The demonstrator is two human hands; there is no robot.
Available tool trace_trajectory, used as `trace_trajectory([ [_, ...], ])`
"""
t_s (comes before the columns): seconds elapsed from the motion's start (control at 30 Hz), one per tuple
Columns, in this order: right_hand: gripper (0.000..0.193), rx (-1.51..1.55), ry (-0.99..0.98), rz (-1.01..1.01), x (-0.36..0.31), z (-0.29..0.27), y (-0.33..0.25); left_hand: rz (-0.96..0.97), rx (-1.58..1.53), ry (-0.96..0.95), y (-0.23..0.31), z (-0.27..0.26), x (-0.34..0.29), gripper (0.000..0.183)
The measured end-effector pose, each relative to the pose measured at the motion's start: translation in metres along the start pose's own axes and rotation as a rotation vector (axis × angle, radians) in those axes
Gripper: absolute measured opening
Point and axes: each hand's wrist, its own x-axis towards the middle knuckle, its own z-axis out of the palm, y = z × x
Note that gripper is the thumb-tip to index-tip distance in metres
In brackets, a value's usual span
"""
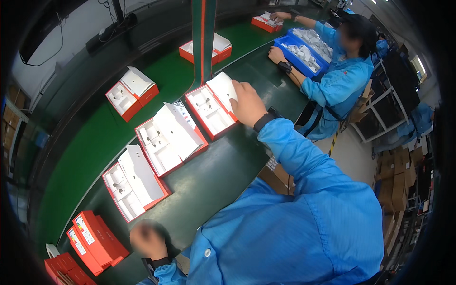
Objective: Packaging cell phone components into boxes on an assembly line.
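My right hand (249, 105) grips the edge of a white inner flap (221, 89) on an open red and white carton (205, 108), thumb and fingers bent around it. Just left of that carton stands a second open carton (154, 142), its white flap folded over one side. A third open carton (118, 187) sits nearer, its white insert showing moulded hollows and a small dark part. My left hand (148, 239) is low over the bench beside the third carton; its fingers are smeared, so I cannot see whether it holds anything.
Shut red boxes (97, 242) are stacked at the near left. Beyond the bench edge, a green conveyor belt (90, 166) carries open cartons (130, 92). A green post (203, 42) rises beside my carton. At far right a co-worker (337, 76) reaches over blue bins (304, 52) of white parts.
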Motion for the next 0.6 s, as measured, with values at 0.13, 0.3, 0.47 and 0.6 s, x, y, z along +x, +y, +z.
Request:
trace_trajectory([
  [0.13,0.06,-0.022,-0.013,-0.007,-0.001,0.0,-0.003,0.0,0.031,-0.016,0.001,-0.001,0.0,0.015],
  [0.3,0.056,0.028,-0.068,0.055,0.004,-0.009,-0.003,0.011,0.04,-0.026,0.002,-0.002,0.001,0.015],
  [0.47,0.053,-0.041,-0.088,0.052,0.005,-0.01,-0.007,0.01,0.053,-0.021,0.003,-0.002,0.0,0.015],
  [0.6,0.051,-0.086,-0.055,0.014,0.003,-0.007,-0.004,0.0,0.047,-0.026,0.004,-0.002,0.002,0.015],
])
